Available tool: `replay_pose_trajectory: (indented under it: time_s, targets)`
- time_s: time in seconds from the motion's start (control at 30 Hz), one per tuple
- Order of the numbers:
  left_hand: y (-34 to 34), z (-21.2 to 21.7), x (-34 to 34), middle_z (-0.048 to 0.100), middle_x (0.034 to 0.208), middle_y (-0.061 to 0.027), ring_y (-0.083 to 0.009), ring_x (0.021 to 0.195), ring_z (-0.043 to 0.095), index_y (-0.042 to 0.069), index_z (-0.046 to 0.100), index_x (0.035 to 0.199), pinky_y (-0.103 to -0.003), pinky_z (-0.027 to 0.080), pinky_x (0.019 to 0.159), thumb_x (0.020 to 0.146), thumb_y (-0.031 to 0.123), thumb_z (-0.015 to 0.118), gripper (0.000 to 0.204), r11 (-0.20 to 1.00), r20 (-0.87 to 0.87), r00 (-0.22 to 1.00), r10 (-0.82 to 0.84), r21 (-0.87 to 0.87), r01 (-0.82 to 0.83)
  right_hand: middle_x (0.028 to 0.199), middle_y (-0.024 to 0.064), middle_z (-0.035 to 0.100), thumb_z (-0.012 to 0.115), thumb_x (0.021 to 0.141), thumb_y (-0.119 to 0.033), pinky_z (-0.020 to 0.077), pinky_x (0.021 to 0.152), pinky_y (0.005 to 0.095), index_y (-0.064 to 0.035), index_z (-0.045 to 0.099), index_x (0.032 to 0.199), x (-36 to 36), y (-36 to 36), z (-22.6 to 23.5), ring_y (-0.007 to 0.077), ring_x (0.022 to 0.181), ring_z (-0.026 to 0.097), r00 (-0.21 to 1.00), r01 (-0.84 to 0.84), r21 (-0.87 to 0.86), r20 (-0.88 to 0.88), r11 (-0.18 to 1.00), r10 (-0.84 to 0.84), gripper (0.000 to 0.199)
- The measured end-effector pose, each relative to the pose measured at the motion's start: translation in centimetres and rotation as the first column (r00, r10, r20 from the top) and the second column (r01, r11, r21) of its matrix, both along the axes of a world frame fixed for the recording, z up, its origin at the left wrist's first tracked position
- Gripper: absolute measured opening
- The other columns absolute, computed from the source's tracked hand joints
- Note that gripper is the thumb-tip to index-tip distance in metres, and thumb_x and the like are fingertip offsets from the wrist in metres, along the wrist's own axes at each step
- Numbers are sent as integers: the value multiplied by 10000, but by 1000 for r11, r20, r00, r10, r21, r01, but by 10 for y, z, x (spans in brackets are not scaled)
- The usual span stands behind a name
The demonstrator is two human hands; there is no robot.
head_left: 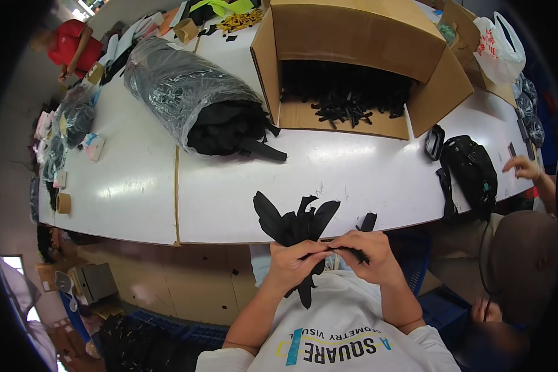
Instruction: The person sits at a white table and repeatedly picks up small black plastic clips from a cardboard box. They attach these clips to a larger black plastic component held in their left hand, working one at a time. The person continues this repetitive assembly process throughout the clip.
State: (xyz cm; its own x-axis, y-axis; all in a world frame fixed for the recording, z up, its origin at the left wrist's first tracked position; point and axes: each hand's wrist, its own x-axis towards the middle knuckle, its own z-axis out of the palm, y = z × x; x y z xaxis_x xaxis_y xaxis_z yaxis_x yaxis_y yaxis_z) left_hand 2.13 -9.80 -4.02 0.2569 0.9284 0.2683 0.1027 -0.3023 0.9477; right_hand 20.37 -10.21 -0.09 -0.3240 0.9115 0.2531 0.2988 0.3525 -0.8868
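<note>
While holding a bundle of black fabric strips (pixel 294 226) in the left hand (pixel 297 257), just off the near edge of the white table (pixel 229 192) and close in front of the white shirt (pixel 353 316), pinches a narrow black piece (pixel 357 254) in the right hand (pixel 375 251), fingertips close against those of the left. Grasps the bundle near its middle, with curled fingers. Points mostly away from the body along its long axis, fanning into ends aimed upper left, straight ahead and upper right, then dropping to a tail below the left hand, back toward the shirt. Shows another black end (pixel 369 222) beyond the right knuckles, aimed away and slightly right; cannot tell whether joined to the pinched piece. Gleams in patches across the tabletop, crossed front to back by a brown seam (pixel 177 173). Bears farther back a plastic-wrapped bulk of black fabric (pixel 180 93), lying aslant, open end toward the hands, and to its right an open cardboard box (pixel 359 34) with loose black pieces (pixel 347 111) inside. Carries at right a black bag (pixel 471 170), near a co-worker's hand (pixel 524 167); at left, a brown tape roll (pixel 63 203). Includes, at far left, a person in red (pixel 80 46).
</note>
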Motion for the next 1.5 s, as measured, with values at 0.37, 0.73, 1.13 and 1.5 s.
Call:
replay_pose_trajectory:
  time_s: [0.37,0.73,1.13,1.5]
  targets:
    - [2,3,2,670,699,-75,-149,613,639,15,690,770,-234,501,601,674,28,772,126,996,-23,999,27,81,-25,755,70,606,647,660,93,402,468,277,-49,592,966,1,1,2,212,570,571,996,-48,14,74,999,47,342]
    - [-5,3,3,701,823,-77,-137,663,671,14,689,866,-205,514,610,756,29,709,113,996,-13,997,73,-41,-73,785,110,613,612,618,115,451,521,285,-14,571,991,-1,0,4,242,595,592,997,-36,-103,71,994,44,396]
    - [-4,-4,-3,684,720,-52,-132,587,642,28,683,784,-219,495,565,723,77,750,103,1000,-6,1000,30,5,-30,786,112,623,620,625,108,461,542,287,-24,579,983,2,5,7,255,619,610,987,-117,-146,94,982,132,384]
    - [-5,0,-1,690,745,-57,-128,610,649,27,692,818,-219,504,586,727,78,748,119,999,10,999,50,-17,-50,840,134,622,614,642,106,483,601,315,-25,549,1023,2,2,7,294,701,628,985,-134,-174,82,976,150,407]
